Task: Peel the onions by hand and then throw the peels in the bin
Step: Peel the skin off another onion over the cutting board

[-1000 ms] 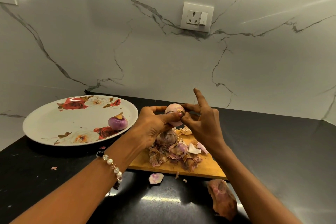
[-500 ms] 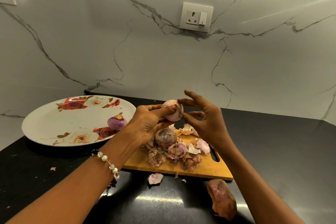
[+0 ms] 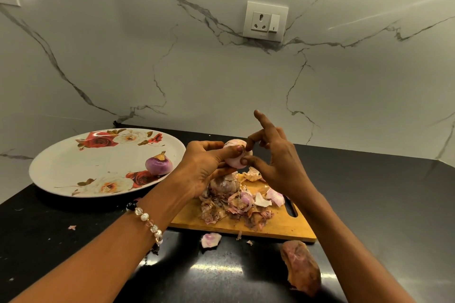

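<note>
We count three onions: one pale onion [image 3: 236,156] held up between two hands, the left hand [image 3: 205,167] and the right hand [image 3: 278,167], one purple onion [image 3: 158,164] on the single flowered plate [image 3: 73,167], and one unpeeled onion [image 3: 224,186] on the one wooden cutting board [image 3: 278,226]. We see one heap of peels [image 3: 241,206] on that board and three larger loose peels on the bench [image 3: 381,204]: one pale peel [image 3: 210,239], one brown peel [image 3: 301,267], one small scrap [image 3: 72,227]. We also count one wall socket [image 3: 265,21] and one bead bracelet [image 3: 147,221].
</note>
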